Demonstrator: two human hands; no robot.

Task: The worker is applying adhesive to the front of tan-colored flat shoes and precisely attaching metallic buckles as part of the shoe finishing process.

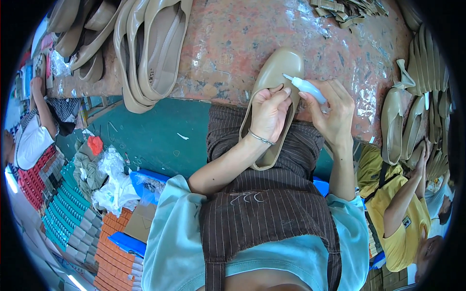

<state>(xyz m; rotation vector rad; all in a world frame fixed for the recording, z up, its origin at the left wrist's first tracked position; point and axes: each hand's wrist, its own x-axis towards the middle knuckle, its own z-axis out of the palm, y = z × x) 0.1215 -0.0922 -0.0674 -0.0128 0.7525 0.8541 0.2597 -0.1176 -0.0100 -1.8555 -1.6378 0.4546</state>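
A beige square-toed flat shoe [280, 65] rests with its toe on the table edge and its heel toward my lap. My left hand [268, 114] is closed on the shoe at the front of its opening, thumb and fingers pinched by the upper's edge. A small brown piece shows at those fingertips; I cannot tell whether it belongs to the shoe. In my right hand [335, 109] is a small white squeeze bottle [309, 89] with a narrow nozzle. Its tip points left and is at the shoe's upper, just above my left fingertips; contact is unclear.
Stacked beige shoes [162, 53] lie at the table's left, and more shoes [393, 119] line the right side. Brown bow-like pieces [347, 10] are heaped at the far edge of the worn table [223, 58]. Co-workers sit on both sides, one in a yellow shirt [400, 213].
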